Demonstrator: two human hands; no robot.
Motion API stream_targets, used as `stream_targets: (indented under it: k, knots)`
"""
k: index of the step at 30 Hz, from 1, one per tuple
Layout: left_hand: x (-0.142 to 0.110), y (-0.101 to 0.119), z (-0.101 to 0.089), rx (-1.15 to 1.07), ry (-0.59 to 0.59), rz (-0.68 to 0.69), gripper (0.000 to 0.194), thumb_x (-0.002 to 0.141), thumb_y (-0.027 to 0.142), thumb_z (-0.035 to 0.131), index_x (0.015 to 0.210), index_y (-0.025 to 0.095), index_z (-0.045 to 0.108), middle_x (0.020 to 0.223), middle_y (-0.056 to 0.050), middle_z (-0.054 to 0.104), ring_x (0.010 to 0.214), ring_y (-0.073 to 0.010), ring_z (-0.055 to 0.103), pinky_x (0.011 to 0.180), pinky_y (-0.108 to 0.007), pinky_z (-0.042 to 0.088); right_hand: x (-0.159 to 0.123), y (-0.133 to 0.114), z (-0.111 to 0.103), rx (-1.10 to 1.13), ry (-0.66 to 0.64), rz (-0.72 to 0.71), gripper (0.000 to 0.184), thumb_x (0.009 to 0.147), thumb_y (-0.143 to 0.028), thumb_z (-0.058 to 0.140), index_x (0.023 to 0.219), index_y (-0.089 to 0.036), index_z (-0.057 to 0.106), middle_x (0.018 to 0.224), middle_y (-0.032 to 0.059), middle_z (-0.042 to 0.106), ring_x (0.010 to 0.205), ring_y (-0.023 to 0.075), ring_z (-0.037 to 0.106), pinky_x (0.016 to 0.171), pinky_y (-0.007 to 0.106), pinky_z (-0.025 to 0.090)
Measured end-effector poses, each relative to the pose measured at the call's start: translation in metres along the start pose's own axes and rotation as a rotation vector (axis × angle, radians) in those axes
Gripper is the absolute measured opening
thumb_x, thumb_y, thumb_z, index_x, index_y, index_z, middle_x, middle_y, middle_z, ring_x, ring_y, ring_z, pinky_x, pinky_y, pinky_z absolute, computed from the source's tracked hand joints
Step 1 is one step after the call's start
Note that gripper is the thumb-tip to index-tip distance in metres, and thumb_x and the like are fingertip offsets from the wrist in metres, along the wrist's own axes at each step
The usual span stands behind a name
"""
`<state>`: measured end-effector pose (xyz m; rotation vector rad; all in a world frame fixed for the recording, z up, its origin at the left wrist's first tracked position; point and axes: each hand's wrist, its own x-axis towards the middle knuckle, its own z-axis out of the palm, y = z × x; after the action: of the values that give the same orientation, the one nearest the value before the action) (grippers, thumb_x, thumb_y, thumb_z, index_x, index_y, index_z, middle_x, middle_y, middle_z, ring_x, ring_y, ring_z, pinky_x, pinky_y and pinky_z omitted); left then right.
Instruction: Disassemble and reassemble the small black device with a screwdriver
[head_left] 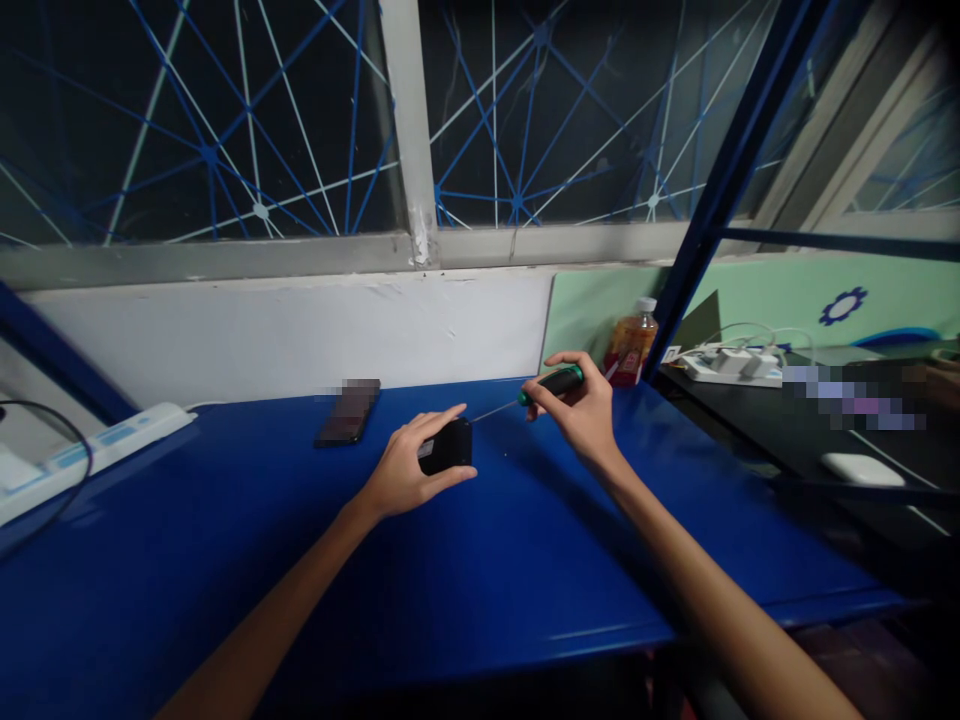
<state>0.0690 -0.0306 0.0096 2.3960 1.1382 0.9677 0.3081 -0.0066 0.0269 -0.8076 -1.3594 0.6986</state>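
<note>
Near the middle of the blue table, my left hand (pixel 409 465) grips a small black box-shaped device (pixel 454 447) between thumb and fingers. A pale label shows on the side of the device, partly covered by the hand. To the right, my right hand (pixel 581 405) is closed around the green and black handle of a screwdriver (pixel 553 385). Its thin metal shaft slants down to the left, and the tip meets the upper right corner of the device. Whether the tip sits in a screw is too small to tell.
A dark phone (pixel 349 412) lies left of my hands on the blue table (pixel 465 570). White power strips stand at the far left (pixel 105 450) and on the black table at right (pixel 735 365). A drink bottle (pixel 634 340) stands at the back right by a blue post (pixel 701 240).
</note>
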Motion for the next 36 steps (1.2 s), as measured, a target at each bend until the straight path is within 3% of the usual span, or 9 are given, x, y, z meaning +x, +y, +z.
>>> stream_targets:
  k: [9, 18, 25, 31, 36]
  knots:
    - [0.0, 0.003, 0.0, -0.02, 0.006, 0.0, 0.068, 0.075, 0.041, 0.069, 0.136, 0.024, 0.045, 0.127, -0.01, 0.058, 0.117, -0.0324, 0.052, 0.102, -0.055, 0.037, 0.0, 0.0, -0.001, 0.042, -0.015, 0.003, 0.037, 0.074, -0.036, 0.07, 0.097, -0.023, 0.044, 0.074, 0.0003, 0.065, 0.047, 0.0145, 0.062, 0.048, 0.03, 0.054]
    - [0.0, 0.001, 0.0, -0.017, 0.021, 0.017, 0.067, 0.076, 0.042, 0.069, 0.136, 0.024, 0.045, 0.126, -0.01, 0.059, 0.114, -0.0312, 0.053, 0.1, -0.053, 0.04, 0.001, -0.009, -0.005, 0.149, -0.14, 0.057, 0.037, 0.078, -0.031, 0.061, 0.106, -0.023, 0.039, 0.086, 0.0016, 0.064, 0.049, 0.0132, 0.061, 0.048, 0.032, 0.055]
    - [0.0, 0.002, 0.0, -0.016, 0.013, 0.013, 0.066, 0.075, 0.041, 0.069, 0.136, 0.025, 0.046, 0.125, -0.01, 0.059, 0.113, -0.0317, 0.053, 0.098, -0.054, 0.041, 0.001, -0.006, -0.004, -0.082, -0.03, 0.019, 0.049, 0.076, -0.04, 0.068, 0.114, -0.021, 0.042, 0.062, -0.0023, 0.061, 0.045, 0.0154, 0.061, 0.047, 0.029, 0.051]
    - [0.001, 0.003, 0.0, -0.028, 0.013, 0.02, 0.067, 0.075, 0.039, 0.069, 0.136, 0.024, 0.046, 0.125, -0.01, 0.059, 0.113, -0.0309, 0.053, 0.098, -0.051, 0.042, -0.002, -0.006, -0.005, -0.19, 0.005, -0.016, 0.039, 0.081, -0.042, 0.064, 0.111, -0.021, 0.049, 0.052, -0.0051, 0.056, 0.045, 0.014, 0.058, 0.047, 0.027, 0.049]
    - [0.0, 0.0, 0.001, -0.011, 0.005, 0.009, 0.068, 0.075, 0.042, 0.069, 0.136, 0.024, 0.045, 0.126, -0.011, 0.058, 0.115, -0.0315, 0.052, 0.1, -0.055, 0.038, -0.001, -0.003, -0.006, 0.035, -0.106, 0.008, 0.043, 0.082, -0.039, 0.061, 0.116, -0.022, 0.041, 0.083, 0.0021, 0.066, 0.048, 0.0123, 0.06, 0.049, 0.028, 0.051]
